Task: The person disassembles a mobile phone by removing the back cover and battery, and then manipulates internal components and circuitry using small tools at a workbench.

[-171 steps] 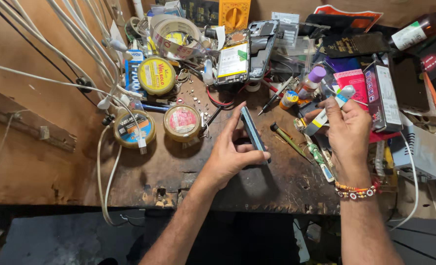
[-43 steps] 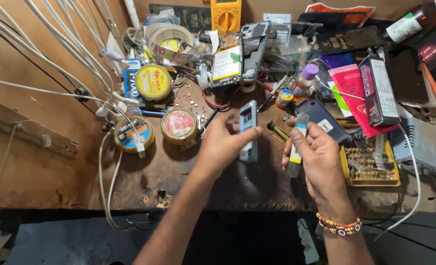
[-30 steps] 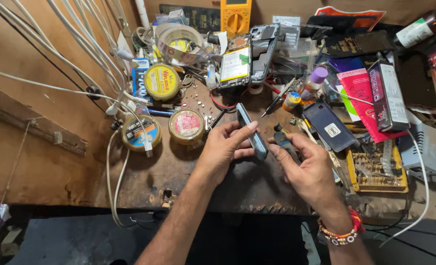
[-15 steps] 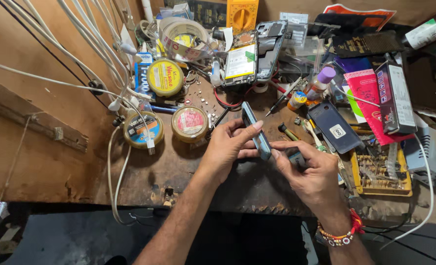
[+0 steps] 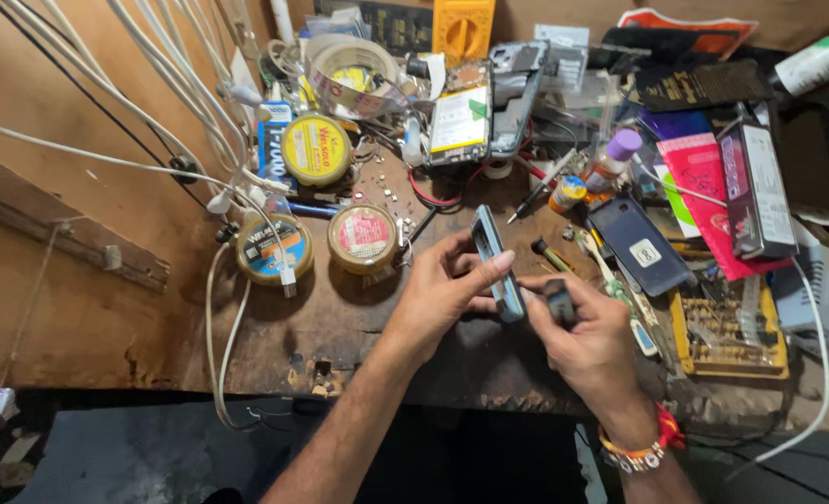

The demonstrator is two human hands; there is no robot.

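Head view: a small grey phone (image 5: 494, 264) is held on edge at the centre of the cluttered workbench (image 5: 284, 317), gripped by the left hand (image 5: 442, 297). At its four o'clock, just beside it, a small dark tool (image 5: 559, 301) is pinched by the right hand (image 5: 590, 341). A round tin (image 5: 363, 238) lies at nine o'clock.

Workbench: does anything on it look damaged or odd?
Yes. The workbench's front edge is chipped and worn, and small loose parts lie scattered beside the round tins.
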